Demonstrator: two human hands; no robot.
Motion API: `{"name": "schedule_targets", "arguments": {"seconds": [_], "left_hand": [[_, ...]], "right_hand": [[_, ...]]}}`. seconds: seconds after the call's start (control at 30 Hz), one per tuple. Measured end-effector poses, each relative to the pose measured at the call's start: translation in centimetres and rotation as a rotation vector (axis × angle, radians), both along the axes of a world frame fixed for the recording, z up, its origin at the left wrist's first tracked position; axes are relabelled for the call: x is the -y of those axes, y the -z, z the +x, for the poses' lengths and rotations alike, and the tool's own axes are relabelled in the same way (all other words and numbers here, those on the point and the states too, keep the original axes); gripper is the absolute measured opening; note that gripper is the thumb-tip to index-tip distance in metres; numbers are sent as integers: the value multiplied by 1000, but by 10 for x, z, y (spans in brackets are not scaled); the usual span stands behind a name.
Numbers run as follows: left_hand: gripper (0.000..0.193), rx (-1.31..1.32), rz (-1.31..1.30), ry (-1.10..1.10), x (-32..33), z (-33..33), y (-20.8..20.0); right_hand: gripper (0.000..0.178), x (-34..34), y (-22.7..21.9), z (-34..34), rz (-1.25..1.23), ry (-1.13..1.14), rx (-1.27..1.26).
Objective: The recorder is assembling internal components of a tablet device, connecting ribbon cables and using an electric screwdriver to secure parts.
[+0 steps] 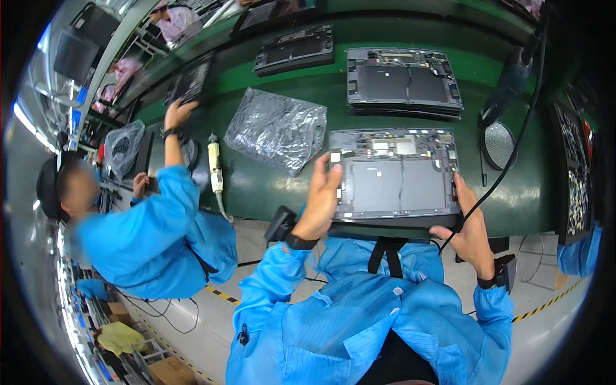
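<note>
Right in front of me is a laptop base (pixel 378 179) with its inside exposed, a board along the far side and wide grey battery cells nearer me. My left hand (pixel 319 202) grips its left edge, thumb on top. Along the right edge, my right hand (pixel 471 234) has its fingers against the side and its thumb by the front corner. Both hands are closed on the base. A thin black cable (pixel 494 189) hangs across my right hand. Whether the base touches the table, I cannot tell.
Beyond stands a stack of similar laptop bases (pixel 404 83), with another stack (pixel 295 50) farther left. A crumpled clear plastic bag (pixel 276 128), an electric screwdriver (pixel 215 167) and a round dish (pixel 499 146) lie on the green table (pixel 256 199). At left a co-worker (pixel 141 221) reaches over the table.
</note>
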State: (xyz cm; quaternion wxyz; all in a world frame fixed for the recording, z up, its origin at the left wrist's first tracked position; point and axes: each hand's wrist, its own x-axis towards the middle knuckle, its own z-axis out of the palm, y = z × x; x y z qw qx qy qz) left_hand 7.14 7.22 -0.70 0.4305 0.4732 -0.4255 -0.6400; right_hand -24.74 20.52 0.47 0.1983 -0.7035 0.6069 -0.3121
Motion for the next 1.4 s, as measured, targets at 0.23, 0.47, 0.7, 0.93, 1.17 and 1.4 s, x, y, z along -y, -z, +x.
{"name": "schedule_targets", "arguments": {"seconds": [0.23,0.47,0.7,0.93,1.17,1.4], "left_hand": [[40,743,-686,-35,12,2,36],[13,1157,-929,-149,75,36,-9],[11,1248,-899,-111,101,39,4],[10,1261,-989,-28,110,40,13],[10,1247,-1066,107,110,47,12],[32,271,-546,4,84,30,-49]], "right_hand": [[117,-20,26,17,-28,93,-191],[92,-16,6,17,-139,148,-66],[25,29,-11,6,-307,167,39],[12,70,-24,11,-332,-51,83],[12,85,-26,13,-316,-149,94],[23,90,-36,19,-247,-123,118]]}}
